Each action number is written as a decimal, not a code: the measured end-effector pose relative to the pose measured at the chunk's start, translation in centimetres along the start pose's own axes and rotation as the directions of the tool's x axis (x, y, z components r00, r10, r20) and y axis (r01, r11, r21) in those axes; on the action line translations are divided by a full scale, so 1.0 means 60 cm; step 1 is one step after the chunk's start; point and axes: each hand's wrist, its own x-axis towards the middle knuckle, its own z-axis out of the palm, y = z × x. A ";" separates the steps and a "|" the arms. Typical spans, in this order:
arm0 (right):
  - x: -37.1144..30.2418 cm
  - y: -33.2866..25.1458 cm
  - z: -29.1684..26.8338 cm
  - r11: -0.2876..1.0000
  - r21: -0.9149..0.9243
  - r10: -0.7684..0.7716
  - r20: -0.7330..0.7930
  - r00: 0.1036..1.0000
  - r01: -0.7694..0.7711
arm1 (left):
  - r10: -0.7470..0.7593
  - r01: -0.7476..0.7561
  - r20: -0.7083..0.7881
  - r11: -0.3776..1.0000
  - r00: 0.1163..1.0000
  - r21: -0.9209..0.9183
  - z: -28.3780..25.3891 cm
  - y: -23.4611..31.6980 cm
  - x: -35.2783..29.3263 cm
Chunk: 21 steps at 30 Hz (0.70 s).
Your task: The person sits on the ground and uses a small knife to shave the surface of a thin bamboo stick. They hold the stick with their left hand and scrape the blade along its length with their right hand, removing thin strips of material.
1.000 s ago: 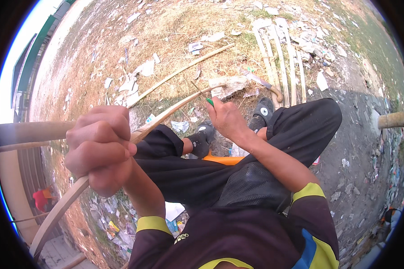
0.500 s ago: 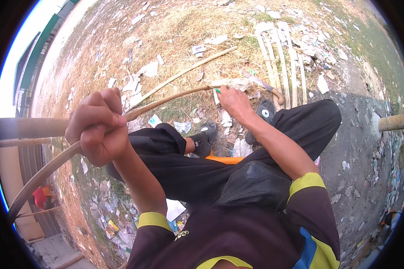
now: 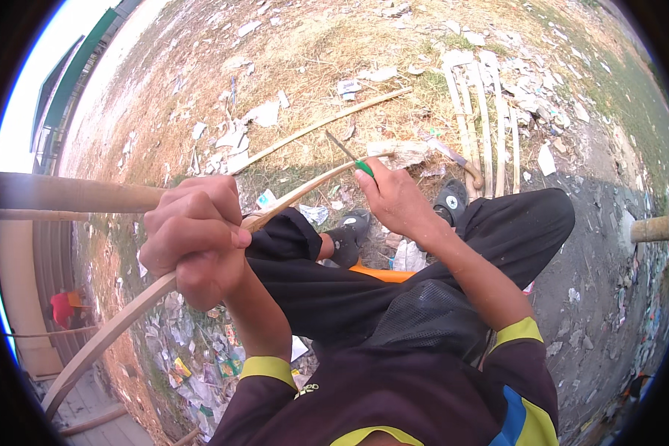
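Note:
My left hand (image 3: 197,241) is closed in a fist around a long, bent bamboo strip (image 3: 296,195). The strip curves from the lower left, through the fist, out toward my right hand (image 3: 405,199). That hand grips a small knife (image 3: 340,146) by its green handle. Its blade angles up to the far left, and the handle end is by the strip's far part. Whether the blade touches the strip, I cannot tell. Beyond my feet, a longer pale strip (image 3: 327,125) lies on the ground.
Several pale strips (image 3: 485,126) lie side by side at the far right, next to a wooden-handled blade (image 3: 464,168). A thick bamboo pole (image 3: 70,195) extends from the left edge; another pole end (image 3: 650,229) juts in at right. Paper scraps litter the dry grass. Something orange (image 3: 383,274) is under me.
Both hands have shifted slightly right and nearer in the picture. The knife's blade now shows, pointing up and left, clear of the strip's tip, which passes by the right hand.

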 end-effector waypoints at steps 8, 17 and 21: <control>-0.103 -0.144 -0.020 0.976 -0.088 -0.196 0.065 0.979 0.201 | 0.054 0.010 0.302 0.978 0.952 -0.206 -0.005 -0.003 0.018; -0.111 -0.101 0.013 0.965 -0.113 -0.247 -0.104 0.963 0.236 | 0.088 0.007 0.365 0.968 0.927 -0.251 0.015 -0.003 0.026; -0.093 -0.060 0.019 0.959 -0.233 -0.192 -0.122 0.974 0.160 | 0.060 -0.003 0.274 0.979 0.960 -0.204 0.017 0.000 0.018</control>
